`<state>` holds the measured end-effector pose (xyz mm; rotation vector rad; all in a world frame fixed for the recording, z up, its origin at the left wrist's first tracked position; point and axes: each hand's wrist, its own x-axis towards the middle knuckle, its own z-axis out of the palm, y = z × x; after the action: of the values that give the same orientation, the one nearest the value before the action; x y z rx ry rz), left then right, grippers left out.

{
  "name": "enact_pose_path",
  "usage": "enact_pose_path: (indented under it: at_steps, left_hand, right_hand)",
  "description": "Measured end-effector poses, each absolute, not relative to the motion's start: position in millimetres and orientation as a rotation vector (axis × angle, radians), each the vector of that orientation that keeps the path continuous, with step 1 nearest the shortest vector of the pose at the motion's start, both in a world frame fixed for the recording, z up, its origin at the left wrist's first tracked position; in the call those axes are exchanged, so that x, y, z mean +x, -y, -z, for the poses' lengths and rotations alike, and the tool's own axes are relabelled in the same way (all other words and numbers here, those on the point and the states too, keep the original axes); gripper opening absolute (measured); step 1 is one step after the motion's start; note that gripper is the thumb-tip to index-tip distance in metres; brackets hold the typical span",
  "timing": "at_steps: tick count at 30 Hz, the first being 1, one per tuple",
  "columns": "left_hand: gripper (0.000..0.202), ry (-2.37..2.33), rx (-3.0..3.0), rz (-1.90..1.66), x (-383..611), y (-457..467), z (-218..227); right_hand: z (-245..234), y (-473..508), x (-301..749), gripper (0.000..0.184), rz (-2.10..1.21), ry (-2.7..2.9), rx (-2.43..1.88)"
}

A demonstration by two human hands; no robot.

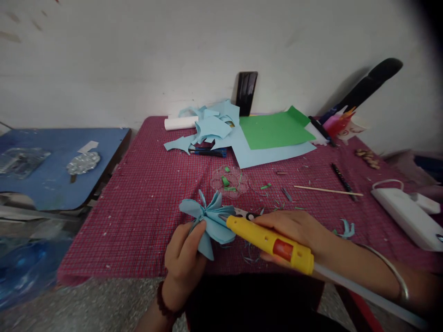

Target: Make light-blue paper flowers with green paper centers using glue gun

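A light blue paper flower [216, 226] with several folded petals is pinched in my left hand [185, 252] just above the table's near edge. My right hand [294, 228] is wrapped round a yellow hot glue gun [252, 231], with a long glue stick [367, 290] running out of its back end. The gun's nozzle lies over the petals on the flower's right side; whether it touches the paper I cannot tell. Partly hidden behind the gun, a pair of scissors [244, 214] rests on the cloth.
Green paper [277, 129], light blue sheets [256, 154] and cut scraps [212, 129] lie at the back of the checked tablecloth [138, 198]. A phone [246, 92] leans on the wall. Right of my hands are a thin stick [328, 190], a dark pen [342, 180] and a white power strip [408, 216].
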<state>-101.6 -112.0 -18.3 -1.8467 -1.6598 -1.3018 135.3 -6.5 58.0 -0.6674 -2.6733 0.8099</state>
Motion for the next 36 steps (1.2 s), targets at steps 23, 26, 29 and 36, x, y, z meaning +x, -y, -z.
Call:
enact_pose_path:
  at_steps: [23,26,29,36]
  left_hand:
    - [0.017,1.669,-1.829,1.248,-99.2,111.6,15.6]
    - [0.017,1.664,-1.860,1.230,-99.4,110.7,12.1]
    - [0.017,1.673,-1.860,1.235,-99.1,111.5,12.4]
    - [0.013,1.703,-1.817,1.212,-98.9,113.1,16.2]
  right_hand:
    - [-67.5,8.1,115.4,0.035,-1.466,2.384,-0.948]
    - [-66.4,7.4,115.2,0.035,-1.461,2.383,-0.943]
    - [-68.3,7.2,115.4,0.035,-1.464,2.409,-0.952]
    - [-71.7,7.4,111.3,0.035,-1.494,2.395,-0.954]
